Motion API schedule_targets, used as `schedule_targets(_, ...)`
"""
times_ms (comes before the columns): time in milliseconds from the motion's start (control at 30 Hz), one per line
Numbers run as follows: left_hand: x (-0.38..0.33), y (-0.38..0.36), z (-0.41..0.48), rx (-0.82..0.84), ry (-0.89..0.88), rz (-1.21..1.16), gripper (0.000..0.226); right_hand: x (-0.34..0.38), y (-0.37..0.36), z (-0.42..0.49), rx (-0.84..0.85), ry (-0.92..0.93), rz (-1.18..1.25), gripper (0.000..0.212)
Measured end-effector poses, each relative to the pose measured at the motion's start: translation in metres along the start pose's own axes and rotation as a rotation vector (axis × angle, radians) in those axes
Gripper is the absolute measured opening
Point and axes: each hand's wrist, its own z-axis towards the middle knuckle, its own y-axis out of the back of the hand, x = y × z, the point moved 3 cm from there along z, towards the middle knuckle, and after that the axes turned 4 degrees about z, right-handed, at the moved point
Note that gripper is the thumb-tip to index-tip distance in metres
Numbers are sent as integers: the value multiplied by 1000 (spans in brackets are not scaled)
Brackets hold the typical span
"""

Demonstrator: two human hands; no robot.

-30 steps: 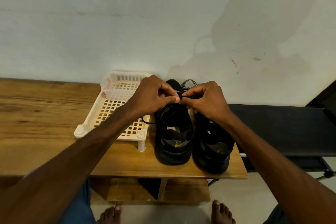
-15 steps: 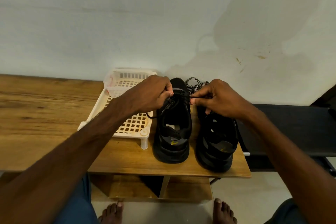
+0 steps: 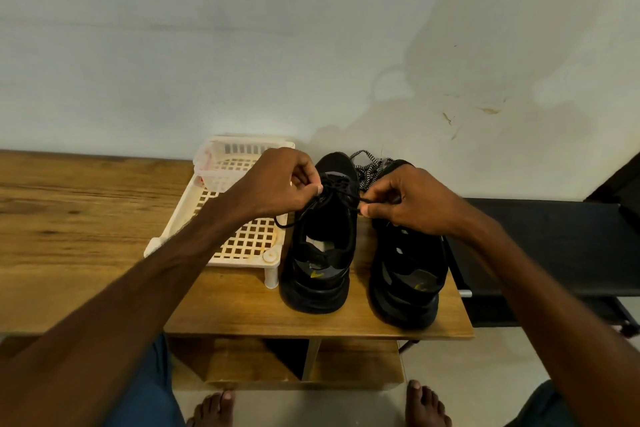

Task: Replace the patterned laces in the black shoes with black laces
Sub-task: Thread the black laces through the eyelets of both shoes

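Note:
Two black shoes stand side by side on the wooden table [image 3: 86, 218], heels toward me: the left shoe [image 3: 322, 253] and the right shoe [image 3: 408, 281]. A black lace [image 3: 341, 192] runs across the top of the left shoe. My left hand [image 3: 280, 184] pinches one end of it and my right hand [image 3: 412, 201] pinches the other, pulling it sideways. One loose strand loops down beside the left shoe. A black-and-white patterned lace [image 3: 370, 165] lies bunched behind the shoes near the wall.
A cream plastic lattice tray [image 3: 242, 239] on short legs stands just left of the shoes. A black bench [image 3: 554, 246] adjoins the table on the right. The table's front edge is close below the shoes; my bare feet show on the floor.
My hands were together over the left shoe's tongue; they have drawn apart, stretching the black lace sideways. The view has shifted slightly closer.

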Motion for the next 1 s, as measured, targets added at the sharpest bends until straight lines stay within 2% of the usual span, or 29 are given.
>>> schedule_targets(67,-1,0,-1,-24,15,-38,4,2,-5,1,18,-24,54,13)
schedule_targets(133,-2,0,-2,-27,20,-57,5,5,-10,2,15,-68,127,30)
schedule_targets(233,-2,-1,-2,-9,17,-89,11,12,-19,5,-112,-72,90,48)
schedule_targets(333,-4,0,-2,-11,-18,-65,8,20,-27,10,-229,-56,13,43)
schedule_targets(400,-6,-1,-3,-18,-17,-64,5,21,-26,11,-268,-50,18,31)
schedule_targets(500,-7,-5,-6,-28,31,-91,2,19,-19,8,-272,-46,56,13)
schedule_targets(600,-10,-12,-8,-21,105,-120,5,16,-14,4,-262,-67,88,5)
schedule_targets(800,-12,-10,-6,57,234,-156,6,13,-11,-1,-297,-191,200,8)
schedule_targets(1000,-7,-2,-4,60,322,-184,3,15,-16,4,-331,-278,179,10)
